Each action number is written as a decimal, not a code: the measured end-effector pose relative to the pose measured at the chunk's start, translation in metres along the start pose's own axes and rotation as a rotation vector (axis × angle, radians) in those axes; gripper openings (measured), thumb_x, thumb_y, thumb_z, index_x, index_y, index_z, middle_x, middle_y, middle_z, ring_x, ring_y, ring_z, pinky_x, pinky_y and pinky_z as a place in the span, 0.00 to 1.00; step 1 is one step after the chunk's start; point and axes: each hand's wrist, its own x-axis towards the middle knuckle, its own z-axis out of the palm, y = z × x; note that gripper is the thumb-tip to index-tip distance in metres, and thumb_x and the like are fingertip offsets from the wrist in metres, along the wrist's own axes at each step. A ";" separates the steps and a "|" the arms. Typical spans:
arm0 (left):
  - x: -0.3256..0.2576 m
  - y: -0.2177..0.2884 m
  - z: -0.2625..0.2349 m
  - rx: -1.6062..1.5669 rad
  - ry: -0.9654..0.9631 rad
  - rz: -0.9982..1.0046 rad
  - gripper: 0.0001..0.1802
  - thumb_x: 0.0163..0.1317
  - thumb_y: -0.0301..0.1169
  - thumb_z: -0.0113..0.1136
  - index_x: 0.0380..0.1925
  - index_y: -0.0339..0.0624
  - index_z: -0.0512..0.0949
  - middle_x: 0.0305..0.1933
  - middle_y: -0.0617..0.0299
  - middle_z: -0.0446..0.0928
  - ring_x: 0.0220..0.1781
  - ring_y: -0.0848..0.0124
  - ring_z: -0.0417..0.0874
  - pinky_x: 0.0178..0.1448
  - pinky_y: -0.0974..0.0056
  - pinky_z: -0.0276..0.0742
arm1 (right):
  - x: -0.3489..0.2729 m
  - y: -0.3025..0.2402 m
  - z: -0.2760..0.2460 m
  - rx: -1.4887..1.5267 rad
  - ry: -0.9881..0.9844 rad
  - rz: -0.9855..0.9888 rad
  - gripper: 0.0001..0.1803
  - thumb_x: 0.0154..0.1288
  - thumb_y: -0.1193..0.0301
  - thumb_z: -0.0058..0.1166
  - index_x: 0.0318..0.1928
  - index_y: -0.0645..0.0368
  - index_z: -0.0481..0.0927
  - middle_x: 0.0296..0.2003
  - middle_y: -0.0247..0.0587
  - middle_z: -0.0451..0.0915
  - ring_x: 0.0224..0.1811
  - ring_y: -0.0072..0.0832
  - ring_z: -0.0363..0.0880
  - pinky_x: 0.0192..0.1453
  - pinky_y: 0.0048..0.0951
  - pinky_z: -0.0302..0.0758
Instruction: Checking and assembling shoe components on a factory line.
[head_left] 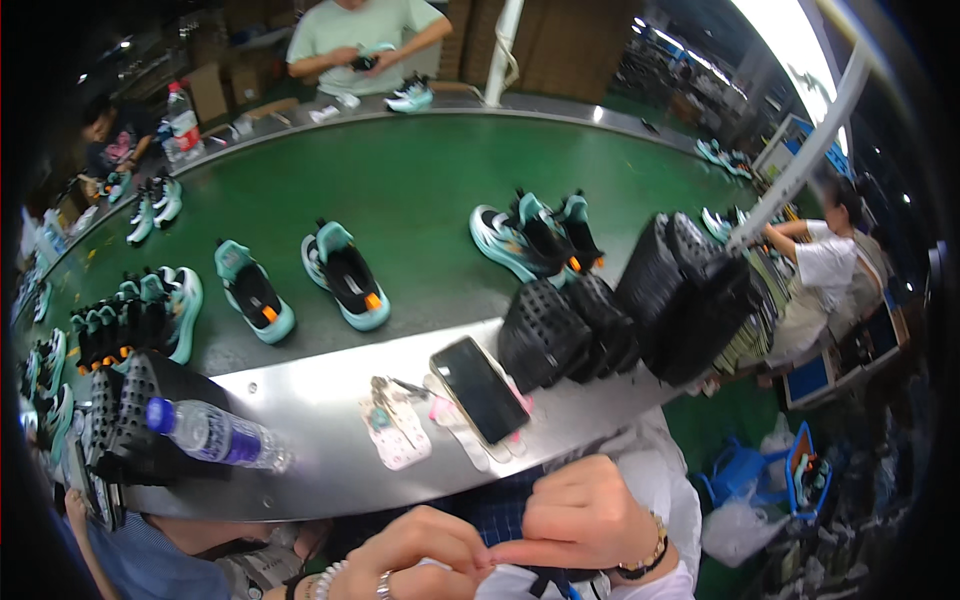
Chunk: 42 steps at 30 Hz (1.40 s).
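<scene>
Starting at the left: what is the status of the shoes?

A row of mint-green and black sneakers with orange tabs [184,312] stands at the left of the flat green belt [410,165]. Two matching single sneakers, one left [252,290] and one right [347,278], stand apart beyond it. A further sneaker group [508,245] stands right. Soles appear attached; remaining operations cannot be determined.

And on the near side?

Silver metal bench [325,405], left to right: clear plastic bottle with violet cap [222,436], on its side; black-screened rectangular phone [479,389] upon a pink-and-white glove [462,440]; black studded blocks [543,335].

Condition of the fingers?

Left hand [425,555]: curled closed, tips pinched. Right hand [583,512]: folded, tips meeting the left's, nearer than the phone. Whether they grip anything small cannot be told. Neither holds a shoe; shoe handling here appears not under way.
</scene>
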 end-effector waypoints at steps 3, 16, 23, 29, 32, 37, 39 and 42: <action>0.009 -0.006 -0.003 -0.320 -0.051 -0.130 0.12 0.50 0.11 0.61 0.20 0.38 0.71 0.32 0.57 0.71 0.35 0.66 0.77 0.38 0.66 0.74 | -0.008 0.010 0.002 0.000 -0.058 0.078 0.18 0.50 0.66 0.69 0.16 0.56 0.70 0.12 0.33 0.64 0.13 0.30 0.67 0.17 0.28 0.62; 0.067 -0.138 -0.059 0.717 0.302 -0.277 0.18 0.44 0.23 0.63 0.39 0.37 0.75 0.43 0.51 0.74 0.51 0.56 0.73 0.56 0.58 0.68 | -0.028 0.025 -0.004 0.443 0.472 0.505 0.04 0.60 0.80 0.56 0.37 0.63 0.77 0.25 0.29 0.76 0.27 0.13 0.73 0.31 0.16 0.70; 0.057 -0.277 -0.153 1.513 0.500 -0.919 0.30 0.52 0.28 0.57 0.57 0.32 0.66 0.51 0.43 0.74 0.56 0.52 0.73 0.66 0.51 0.60 | -0.048 0.023 -0.029 0.320 0.578 0.489 0.06 0.59 0.81 0.57 0.35 0.62 0.74 0.25 0.28 0.73 0.27 0.13 0.72 0.32 0.17 0.69; 0.031 -0.330 -0.170 1.340 0.551 -0.929 0.29 0.59 0.27 0.53 0.61 0.29 0.63 0.31 0.45 0.81 0.35 0.50 0.83 0.40 0.51 0.78 | -0.073 0.019 -0.040 0.224 0.635 0.489 0.05 0.62 0.80 0.53 0.36 0.61 0.71 0.28 0.31 0.73 0.29 0.16 0.72 0.34 0.19 0.70; 0.041 -0.296 -0.119 1.331 0.296 -0.817 0.33 0.50 0.19 0.57 0.60 0.27 0.63 0.32 0.43 0.79 0.37 0.51 0.82 0.44 0.53 0.77 | -0.077 0.033 -0.041 0.353 0.598 0.490 0.04 0.64 0.79 0.49 0.37 0.60 0.69 0.29 0.32 0.73 0.30 0.17 0.72 0.36 0.21 0.70; 0.073 -0.273 -0.047 0.994 0.167 -0.746 0.34 0.48 0.21 0.60 0.58 0.32 0.64 0.39 0.38 0.79 0.45 0.44 0.80 0.51 0.49 0.75 | -0.063 0.054 -0.038 0.323 0.521 0.213 0.06 0.66 0.80 0.42 0.39 0.61 0.60 0.35 0.40 0.70 0.25 0.17 0.70 0.33 0.20 0.69; 0.084 -0.282 -0.025 0.902 0.100 -0.658 0.33 0.49 0.24 0.59 0.58 0.33 0.64 0.39 0.37 0.79 0.45 0.44 0.80 0.51 0.48 0.75 | -0.055 0.059 -0.043 0.292 0.516 0.252 0.06 0.66 0.80 0.43 0.38 0.62 0.61 0.34 0.40 0.70 0.24 0.18 0.70 0.32 0.20 0.69; 0.096 -0.283 0.002 0.861 0.004 -0.573 0.32 0.49 0.27 0.59 0.57 0.29 0.64 0.34 0.38 0.79 0.39 0.44 0.81 0.47 0.47 0.76 | -0.042 0.074 -0.046 0.033 0.571 0.309 0.05 0.63 0.79 0.47 0.36 0.62 0.64 0.29 0.41 0.72 0.24 0.26 0.74 0.29 0.25 0.70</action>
